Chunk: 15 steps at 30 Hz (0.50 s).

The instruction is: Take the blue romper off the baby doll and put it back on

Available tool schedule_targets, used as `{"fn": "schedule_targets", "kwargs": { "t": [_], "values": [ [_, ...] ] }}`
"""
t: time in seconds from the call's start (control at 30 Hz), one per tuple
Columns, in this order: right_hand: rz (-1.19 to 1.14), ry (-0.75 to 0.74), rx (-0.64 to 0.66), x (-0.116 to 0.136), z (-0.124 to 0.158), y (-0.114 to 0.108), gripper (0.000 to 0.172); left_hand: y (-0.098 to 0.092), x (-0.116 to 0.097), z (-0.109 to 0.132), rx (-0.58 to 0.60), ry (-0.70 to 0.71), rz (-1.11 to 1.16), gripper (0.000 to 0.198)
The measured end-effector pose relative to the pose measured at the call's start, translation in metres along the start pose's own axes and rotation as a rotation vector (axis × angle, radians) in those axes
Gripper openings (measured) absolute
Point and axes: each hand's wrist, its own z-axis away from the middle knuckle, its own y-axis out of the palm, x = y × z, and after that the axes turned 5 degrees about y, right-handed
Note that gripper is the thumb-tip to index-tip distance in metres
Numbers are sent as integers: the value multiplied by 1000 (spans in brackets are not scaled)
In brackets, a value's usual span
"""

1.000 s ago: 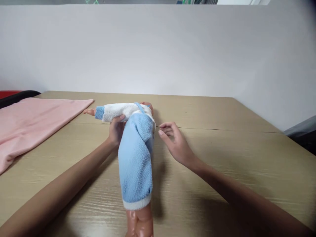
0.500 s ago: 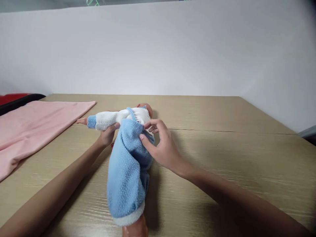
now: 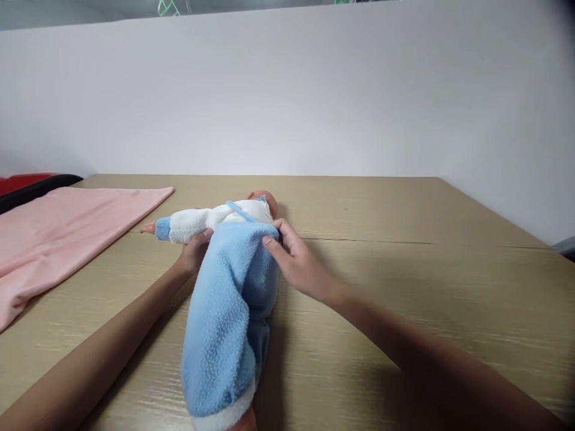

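A baby doll (image 3: 266, 202) lies on its side on the wooden table, its head pointing away from me. It wears a white fleece top (image 3: 191, 224) with a blue cuff and light blue fleece trousers (image 3: 220, 311) with a white hem. My right hand (image 3: 299, 260) pinches the trousers' waistband at the doll's right edge, thumb on top. Against the doll's torso, under the outstretched arm, my left hand (image 3: 196, 250) grips from the left; its fingers are mostly hidden behind the body. A blue strap (image 3: 239, 211) crosses the top above the waistband.
A pink cloth (image 3: 76, 233) lies spread on the left of the table (image 3: 404, 311). Behind it, at the far left, is a red and black object (image 3: 33, 184). A white partition (image 3: 287, 90) stands along the table's back and right.
My right hand has closed on the waistband and drawn it toward the right, so the trousers' fabric is stretched smoother. The doll's lower body has shifted slightly left and nearer to me.
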Motion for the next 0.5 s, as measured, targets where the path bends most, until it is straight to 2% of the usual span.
{"fn": "schedule_targets", "kwargs": {
  "t": [0.07,0.17,0.33,0.5],
  "values": [
    [-103,91,21,-7,-6,-2,20,-1,1,-2,-5,-44,45,32],
    [-145,101,28,-13,-11,-3,27,-3,2,-6,-43,-64,110,35],
    [107,-3,-66,-15,-8,-4,29,-4,1,-8,-74,-65,184,30],
    [215,-54,-84,-28,10,-12,32,-4,-1,-9,-174,-38,159,39]
  ]
}}
